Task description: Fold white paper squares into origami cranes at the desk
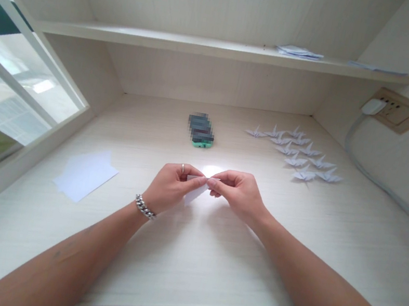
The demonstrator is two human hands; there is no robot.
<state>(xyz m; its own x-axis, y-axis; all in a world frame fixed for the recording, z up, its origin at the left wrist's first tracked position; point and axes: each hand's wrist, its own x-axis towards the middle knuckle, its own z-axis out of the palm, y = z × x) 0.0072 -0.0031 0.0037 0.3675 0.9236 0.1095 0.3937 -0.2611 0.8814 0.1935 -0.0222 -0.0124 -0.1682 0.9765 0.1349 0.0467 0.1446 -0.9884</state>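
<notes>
Both my hands meet at the middle of the desk over a small folded piece of white paper (196, 192). My left hand (171, 185), with a ring and a chain bracelet at the wrist, pinches the paper's left side. My right hand (239, 193) pinches its upper right edge with fingertips pressed together. The paper is held just above the desk (209, 259), one pointed flap hanging down between the hands.
Several folded white paper cranes (299, 154) lie in rows at the back right. Loose white sheets (84, 175) rest at the left. A phone in a green case (201, 131) lies behind my hands. A wall socket with a plug and cable (384, 108) is at right; a shelf (223, 48) runs above.
</notes>
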